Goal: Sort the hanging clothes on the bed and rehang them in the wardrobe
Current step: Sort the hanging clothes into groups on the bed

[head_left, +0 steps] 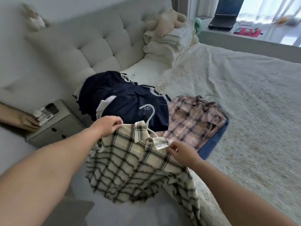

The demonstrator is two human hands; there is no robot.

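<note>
I hold a cream shirt with a dark check (pixel 130 165) up over the bed's near edge, on a white hanger (pixel 150 114) whose hook sticks up above the collar. My left hand (pixel 106 126) grips its left shoulder. My right hand (pixel 182 154) pinches the right shoulder beside the collar. Behind it on the bed lie several navy T-shirts (pixel 127 101) on hangers. To their right a pink plaid shirt (pixel 193 119) rests on a blue garment (pixel 213 142).
The bed (pixel 244 88) has a cream textured cover and a grey tufted headboard (pixel 97 46). Folded bedding (pixel 169 44) with a plush toy (pixel 166 22) is stacked at its head. A grey nightstand (pixel 57 128) stands on the left. A laptop (pixel 226 13) sits on the window ledge.
</note>
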